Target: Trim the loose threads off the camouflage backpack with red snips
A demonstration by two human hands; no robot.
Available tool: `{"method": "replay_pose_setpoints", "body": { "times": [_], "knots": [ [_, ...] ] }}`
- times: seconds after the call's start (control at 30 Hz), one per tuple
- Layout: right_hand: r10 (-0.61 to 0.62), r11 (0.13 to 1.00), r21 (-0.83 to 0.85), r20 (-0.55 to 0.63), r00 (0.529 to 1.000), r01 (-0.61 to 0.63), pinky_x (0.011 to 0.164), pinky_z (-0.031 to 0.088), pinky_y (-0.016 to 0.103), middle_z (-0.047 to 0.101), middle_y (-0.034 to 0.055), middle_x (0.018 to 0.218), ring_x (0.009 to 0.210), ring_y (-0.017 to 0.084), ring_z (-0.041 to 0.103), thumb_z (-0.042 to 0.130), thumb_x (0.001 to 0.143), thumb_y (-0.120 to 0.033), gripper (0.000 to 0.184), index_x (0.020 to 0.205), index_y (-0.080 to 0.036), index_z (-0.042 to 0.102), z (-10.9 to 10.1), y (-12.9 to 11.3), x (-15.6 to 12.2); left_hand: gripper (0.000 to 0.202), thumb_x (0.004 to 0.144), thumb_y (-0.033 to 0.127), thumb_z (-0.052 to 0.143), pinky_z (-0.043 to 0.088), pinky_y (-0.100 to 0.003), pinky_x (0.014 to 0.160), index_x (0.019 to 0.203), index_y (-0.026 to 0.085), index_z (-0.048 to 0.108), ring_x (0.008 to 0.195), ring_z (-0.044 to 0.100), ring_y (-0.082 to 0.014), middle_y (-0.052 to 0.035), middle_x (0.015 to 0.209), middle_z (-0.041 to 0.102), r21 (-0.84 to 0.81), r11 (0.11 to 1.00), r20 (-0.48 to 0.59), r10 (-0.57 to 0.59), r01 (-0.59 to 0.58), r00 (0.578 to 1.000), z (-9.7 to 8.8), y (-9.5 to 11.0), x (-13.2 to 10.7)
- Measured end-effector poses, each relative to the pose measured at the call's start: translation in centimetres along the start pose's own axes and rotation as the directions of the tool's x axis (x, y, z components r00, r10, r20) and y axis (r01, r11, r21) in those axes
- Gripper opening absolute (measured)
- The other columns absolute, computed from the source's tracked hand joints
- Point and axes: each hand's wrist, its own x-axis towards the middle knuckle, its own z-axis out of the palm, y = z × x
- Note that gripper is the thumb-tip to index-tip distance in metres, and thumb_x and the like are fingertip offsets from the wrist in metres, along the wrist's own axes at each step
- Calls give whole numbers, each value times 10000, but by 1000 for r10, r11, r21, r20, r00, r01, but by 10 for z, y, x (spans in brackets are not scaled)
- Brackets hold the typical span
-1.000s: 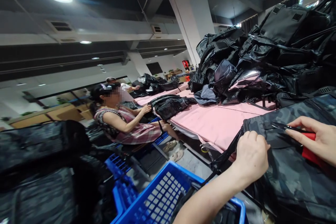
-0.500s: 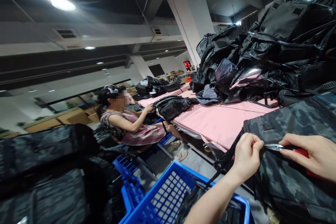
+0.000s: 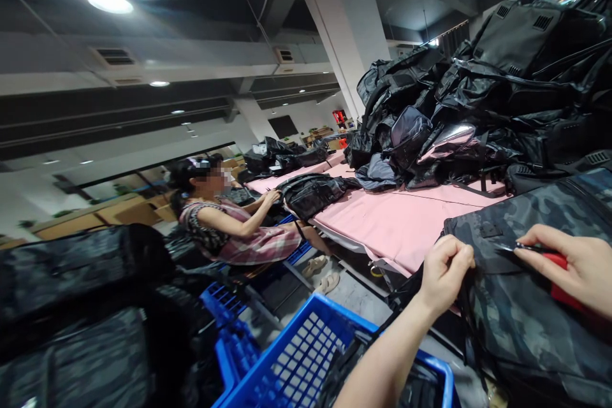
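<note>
Fingers (image 3: 454, 259) of the left hand (image 3: 442, 274) are pinching the camouflage bag (image 3: 530, 319) at its near edge, closed tight on fabric. Just to their right, the right hand (image 3: 581, 268) is gripping red-handled thread snips (image 3: 540, 252), blades pointing left toward that pinch. Compared with half a second earlier, the blades are sitting slightly farther from the pinch.

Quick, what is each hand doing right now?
Left hand: closed, pinching the edge of the camouflage bag.
Right hand: closed, holding red-handled snips.
</note>
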Motion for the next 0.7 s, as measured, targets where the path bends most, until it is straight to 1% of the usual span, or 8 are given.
{"method": "replay_pose_setpoints", "body": {
  "times": [0.1, 0.13, 0.2, 0.37, 0.47, 0.5, 0.57, 0.7],
  "knots": [
    [106, 994, 28, -53, 993, -105, 430, 461, 313, 625, 16, 577, 485, 240, 619, 338, 883, -814, 625, 933, -269, 639, -1, -3, 1, 174, 931, 289, 625, 559, -253, 671, 813, 180, 692, 680, 636, -134, -28, 783, 699, 161, 985, -36, 62, -56, 997, -1, -10, 17],
    [125, 992, 22, -70, 990, -124, 429, 460, 319, 609, 14, 556, 478, 246, 617, 324, 876, -827, 640, 926, -271, 635, -1, -4, 1, 108, 922, 248, 640, 579, -265, 714, 885, 187, 721, 734, 669, -146, -35, 845, 730, 232, 969, -29, 95, -86, 995, 0, -14, 23],
    [139, 990, 12, -100, 985, -139, 440, 465, 328, 603, 13, 553, 475, 251, 616, 310, 870, -842, 656, 914, -271, 630, -2, -6, 1, 128, 932, 188, 622, 599, -295, 787, 953, 196, 747, 825, 709, -173, -48, 915, 759, 361, 920, 29, 151, -151, 988, 3, -18, 30],
    [120, 993, 6, -130, 984, -120, 447, 468, 329, 659, 16, 638, 482, 241, 627, 336, 888, -809, 612, 930, -271, 625, -1, -4, -1, 134, 942, 204, 612, 599, -303, 720, 946, 195, 745, 790, 705, -198, -49, 862, 730, 613, 744, 202, 178, -266, 963, 11, -17, 37],
    [95, 995, 7, -142, 985, -95, 438, 463, 325, 654, 10, 625, 475, 240, 627, 340, 900, -796, 593, 924, -274, 621, 0, -3, -1, 150, 936, 179, 574, 584, -298, 679, 866, 181, 707, 742, 678, -193, -52, 801, 697, 673, 673, 216, 215, -305, 952, 15, -16, 37],
    [88, 996, 4, -148, 985, -89, 426, 454, 323, 640, 6, 599, 461, 241, 619, 337, 899, -799, 595, 919, -276, 620, 0, -3, -1, 151, 925, 160, 562, 580, -292, 682, 849, 180, 691, 735, 672, -186, -52, 794, 694, 660, 686, 189, 243, -306, 951, 15, -16, 37],
    [91, 996, -7, -146, 985, -93, 405, 439, 319, 612, -1, 551, 433, 241, 601, 339, 894, -807, 598, 916, -280, 620, 1, -2, -1, 136, 890, 128, 557, 571, -269, 691, 840, 185, 670, 714, 659, -162, -42, 786, 698, 576, 769, 78, 285, -277, 955, 16, -18, 35],
    [122, 991, -41, -119, 985, -128, 409, 448, 322, 619, 8, 561, 471, 254, 620, 333, 879, -821, 610, 922, -285, 620, 3, 5, -1, 95, 858, 147, 584, 547, -233, 647, 820, 186, 662, 647, 621, -125, -18, 751, 696, 337, 934, -172, 182, -116, 968, 17, -20, 27]
  ]
}}
